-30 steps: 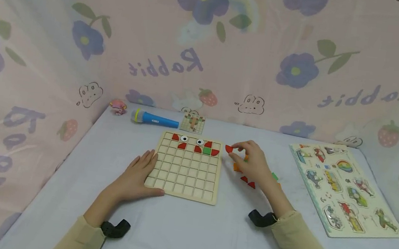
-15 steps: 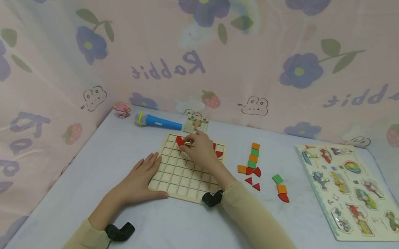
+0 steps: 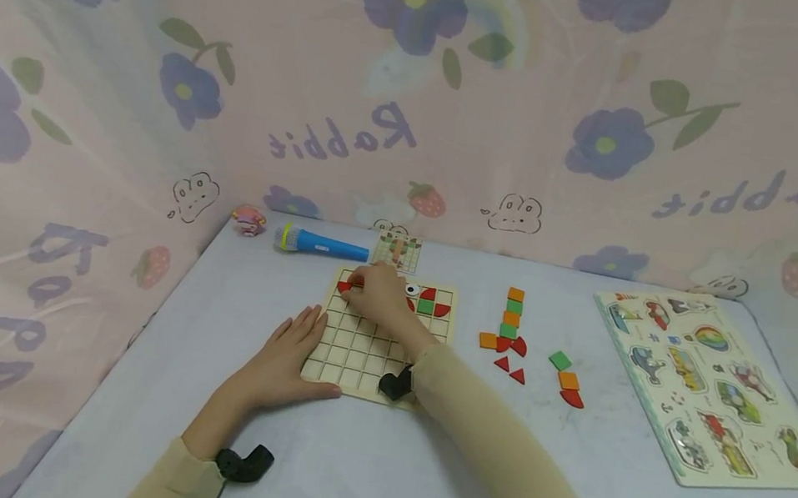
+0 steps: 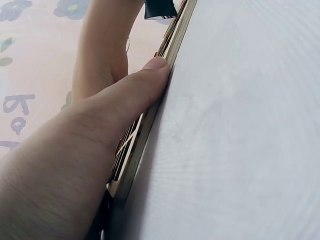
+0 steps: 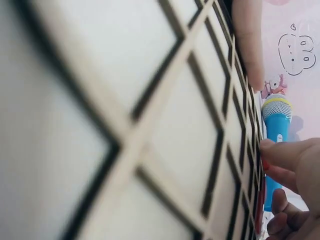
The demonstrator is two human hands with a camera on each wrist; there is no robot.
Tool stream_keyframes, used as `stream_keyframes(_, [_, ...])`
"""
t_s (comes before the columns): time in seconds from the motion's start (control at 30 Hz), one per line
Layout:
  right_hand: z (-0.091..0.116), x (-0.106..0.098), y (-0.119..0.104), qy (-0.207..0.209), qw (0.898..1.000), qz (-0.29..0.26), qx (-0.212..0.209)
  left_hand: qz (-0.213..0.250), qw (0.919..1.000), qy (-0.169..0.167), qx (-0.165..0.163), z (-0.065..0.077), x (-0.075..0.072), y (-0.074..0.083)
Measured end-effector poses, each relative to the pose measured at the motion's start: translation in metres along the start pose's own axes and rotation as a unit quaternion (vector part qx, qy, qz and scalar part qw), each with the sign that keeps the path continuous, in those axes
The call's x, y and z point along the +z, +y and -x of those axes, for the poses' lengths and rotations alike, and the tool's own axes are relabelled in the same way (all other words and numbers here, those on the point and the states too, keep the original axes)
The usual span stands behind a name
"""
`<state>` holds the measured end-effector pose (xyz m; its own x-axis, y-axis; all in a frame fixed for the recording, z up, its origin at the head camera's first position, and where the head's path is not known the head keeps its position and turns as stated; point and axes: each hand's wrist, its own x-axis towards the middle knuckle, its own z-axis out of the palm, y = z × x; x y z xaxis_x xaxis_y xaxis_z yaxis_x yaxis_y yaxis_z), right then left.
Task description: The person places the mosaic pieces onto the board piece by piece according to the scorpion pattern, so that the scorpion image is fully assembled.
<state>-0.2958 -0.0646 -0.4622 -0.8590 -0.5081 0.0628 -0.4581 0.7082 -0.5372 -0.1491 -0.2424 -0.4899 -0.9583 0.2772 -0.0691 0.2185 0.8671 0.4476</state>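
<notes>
A square wooden grid board (image 3: pixel 347 356) lies on the white table. My left hand (image 3: pixel 281 361) rests along its left edge, fingers and thumb extended; the left wrist view shows the thumb (image 4: pixel 135 87) against the board's near side. Over the board's upper left, my right hand (image 3: pixel 383 302) pinches a red quarter-circle tile (image 3: pixel 343 286) between thumb and finger, low at the grid. The right wrist view shows a bit of that red tile (image 5: pixel 265 164) by the fingertips. Right of the hand sit red tiles (image 3: pixel 441 311), a green square (image 3: pixel 425 307) and an eye tile (image 3: pixel 412 289). The hand covers other upper cells.
Loose orange, green and red tiles (image 3: pixel 512 319) lie right of the board, with a few more (image 3: pixel 568 381) farther right. A picture puzzle board (image 3: pixel 721 392) occupies the right side. Behind the grid are a blue toy microphone (image 3: pixel 327 245), a pattern card (image 3: pixel 406 252) and a pink figurine (image 3: pixel 249 220).
My right hand has carried the red quarter-circle tile left from beside the board to its upper-left cells, uncovering the loose tiles. My left hand stays on the board's edge.
</notes>
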Motion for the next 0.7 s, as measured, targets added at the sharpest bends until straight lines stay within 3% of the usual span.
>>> stream_keyframes(0.5, [0.002, -0.003, -0.005, 0.003, 1.000, 0.008, 0.017, -0.006, 1.0000, -0.003, -0.001, 0.002, -0.003, 0.004])
stream_keyframes(0.7, [0.000, 0.000, -0.012, 0.016, 0.998, 0.026, 0.051, -0.002, 1.0000, -0.006, -0.006, 0.002, -0.003, 0.005])
